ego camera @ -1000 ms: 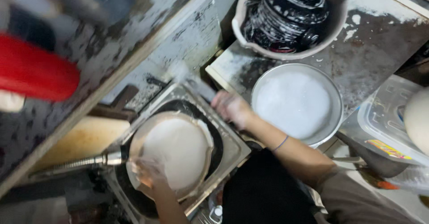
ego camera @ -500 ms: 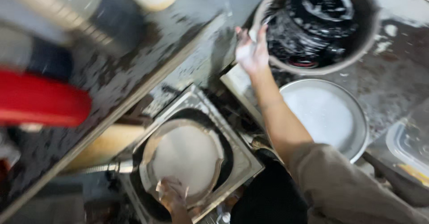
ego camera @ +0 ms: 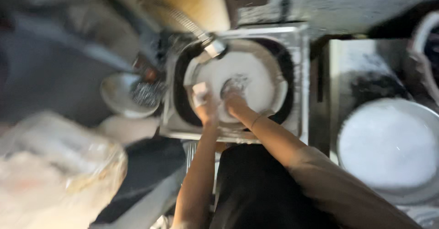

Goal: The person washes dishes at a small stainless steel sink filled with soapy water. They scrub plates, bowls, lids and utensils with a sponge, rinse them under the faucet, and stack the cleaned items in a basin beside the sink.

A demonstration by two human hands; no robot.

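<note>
Looking down, you've got both hands over the round white plate [ego camera: 256,80], which lies flat in the square metal sink [ego camera: 302,73]. Your left hand [ego camera: 204,105] sits at the plate's near-left rim, fingers curled round a small pale pad, prob. a sponge [ego camera: 199,93]. Your right hand [ego camera: 234,100] is just right of it, touching the plate's middle w/ a greyish scrubby wad [ego camera: 233,85] under the fingertips; pic is too blurred to say if it's gripped or just pressed, so can't tell. Faucet spout [ego camera: 214,47] hangs over the plate's far-left edge, its flexible hose [ego camera: 176,16] running off up-left. Left of the plate, outside the sink, a small bowl [ego camera: 116,94] holds a dark metal scourer [ego camera: 145,93]. Well right of the plate, past the sink wall, a big white basin [ego camera: 388,146] sits on the counter. Near-left of the plate, a crumpled clear plastic bag [ego camera: 59,165], v. blurred.
</note>
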